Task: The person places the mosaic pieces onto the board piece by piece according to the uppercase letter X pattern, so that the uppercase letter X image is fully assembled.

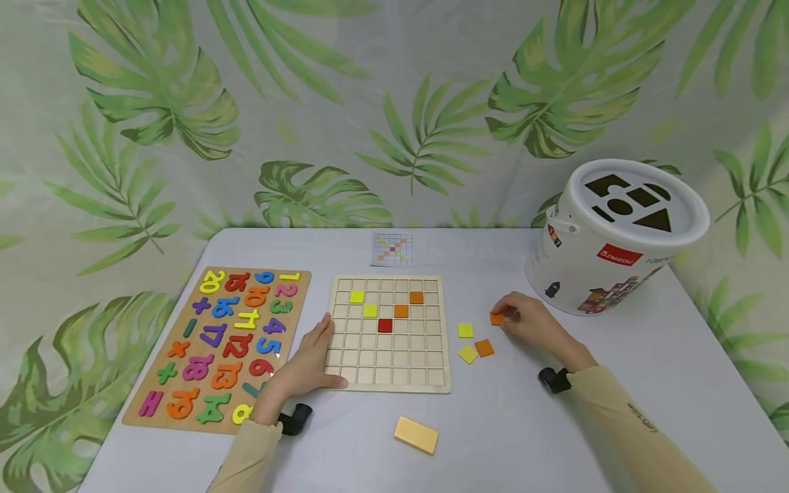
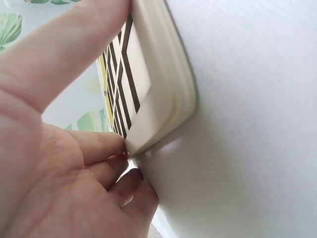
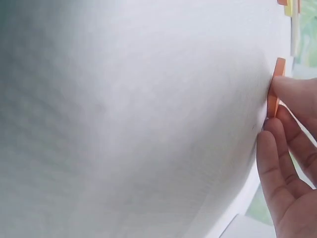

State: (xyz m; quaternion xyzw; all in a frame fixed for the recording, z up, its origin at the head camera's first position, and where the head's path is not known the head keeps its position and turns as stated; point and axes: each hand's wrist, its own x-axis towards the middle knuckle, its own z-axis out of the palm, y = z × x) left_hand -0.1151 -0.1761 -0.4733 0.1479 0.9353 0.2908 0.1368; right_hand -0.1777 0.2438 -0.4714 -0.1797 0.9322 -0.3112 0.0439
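My left hand (image 1: 305, 363) rests against the left side of a wooden grid board (image 1: 394, 375), fingers stretched along that edge and thumb at the near left corner. On the grid, two yellow tiles (image 1: 357, 296), a red tile (image 1: 385, 325) and two orange tiles (image 1: 416, 298) form a V. To the right of the board, my right hand (image 1: 533, 325) pinches an orange square tile (image 1: 496, 319) between thumb and fingers; the right wrist view shows this tile (image 3: 273, 96) tilted up at the tabletop. Between hand and board lie two loose yellow tiles (image 1: 465, 330) and another orange tile (image 1: 484, 348).
A pattern card (image 1: 392, 250) lies behind the board. At left is a wooden number puzzle (image 1: 212, 325), partly under my left forearm. A white bucket (image 1: 561, 274) with a shape-cutout lid stands back right. A pale yellow block (image 1: 416, 435) lies near the front.
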